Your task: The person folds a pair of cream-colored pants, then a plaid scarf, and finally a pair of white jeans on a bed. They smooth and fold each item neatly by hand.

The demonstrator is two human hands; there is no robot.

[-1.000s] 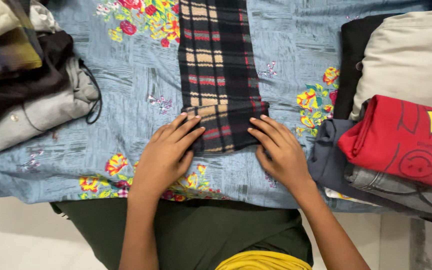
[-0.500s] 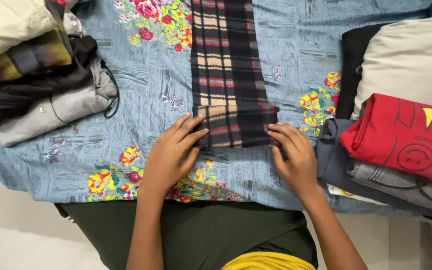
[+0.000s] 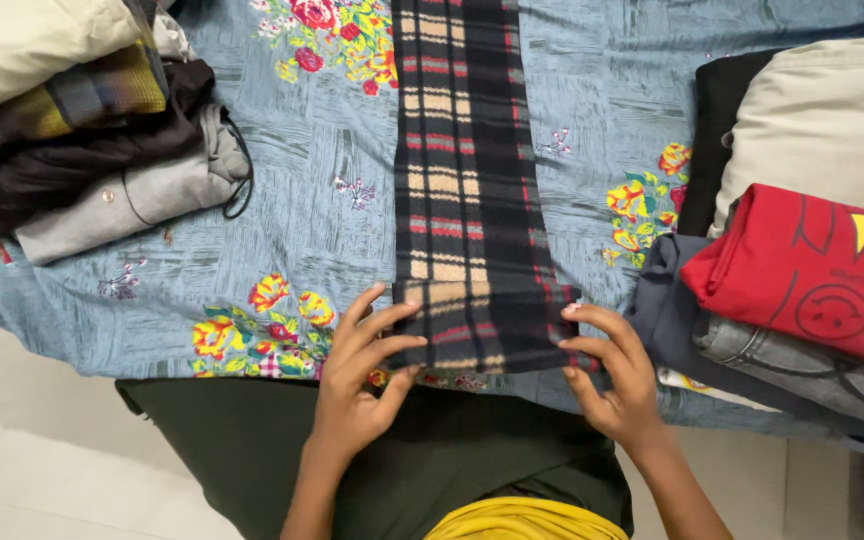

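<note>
**Two hands on one plaid cloth, a clothes pile either side**

Nearest the camera are two hands, one at each lower corner of a single folded plaid cloth [image 3: 467,200], dark with tan and red stripes. The left hand [image 3: 357,385] has its fingers spread and slightly curled, fingertips resting on the cloth's near left edge with the thumb under it, so it pinches that corner lightly. The right hand [image 3: 617,375] is half open, fingers bent, gripping the near right corner between fingers and thumb. The cloth's near end lies right at the edge of the bed, and its long strip runs straight away from the person up the middle, past the top of the view.

It lies on one blue bedsheet [image 3: 312,220] printed with flower clusters. To the right, close beside the right hand, sits one pile: a red folded shirt [image 3: 802,275] on grey jeans [image 3: 792,360] and a dark garment, with a beige folded piece [image 3: 822,120] over a black one farther back. At the far left is a second pile: a grey garment [image 3: 142,195], dark cloth above it, then a plaid piece and a cream one.
</note>
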